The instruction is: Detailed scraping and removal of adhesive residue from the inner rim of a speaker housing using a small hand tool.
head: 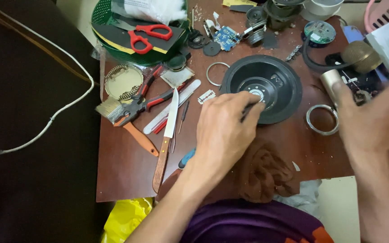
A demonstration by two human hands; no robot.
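Observation:
My left hand rests at the near rim of a round black speaker cone in the middle of the brown table. Its fingers are closed around a small dark tool whose tip points into the cone. My right hand is blurred at the right edge, fingers spread, thumb next to a short metal cylinder. It grips nothing that I can see. A metal ring lies between the hands.
Left of my hand lie a wooden-handled knife, pliers, a paintbrush and a razor blade. Red scissors sit on a green basket. A brown cloth lies at the near edge. Small parts crowd the far side.

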